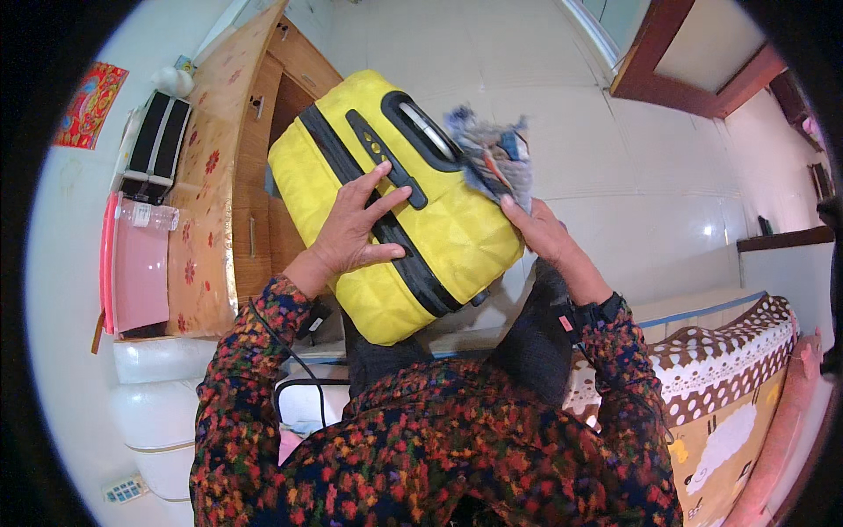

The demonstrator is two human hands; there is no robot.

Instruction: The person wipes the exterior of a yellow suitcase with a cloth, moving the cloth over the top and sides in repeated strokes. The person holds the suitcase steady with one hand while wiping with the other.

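A yellow hard-shell suitcase (pixel 461 227) with faceted sides stands tilted in front of my knees. My left hand (pixel 352 224) lies on it with spread fingers, across the black zip band (pixel 408 267). Its fingertips touch or nearly touch a black strip (pixel 387 158) bearing small yellow round parts. Above that, a silvery pull handle (pixel 427 130) sits in a black recess. My right hand (pixel 543 230) grips a crumpled, multicoloured cloth (pixel 497 155) against the suitcase's right edge. The cloth is partly blurred, and my right fingers are mostly hidden.
Left stands a wooden desk (pixel 253 191) with drawers, its top holding a plastic bottle (pixel 148 215), a pink board (pixel 138 277) and a black-and-white case (pixel 157 141). A patterned bed cover (pixel 718 369) lies right. Pale tiled floor (pixel 632 171) extends ahead toward a brown door frame (pixel 691 85).
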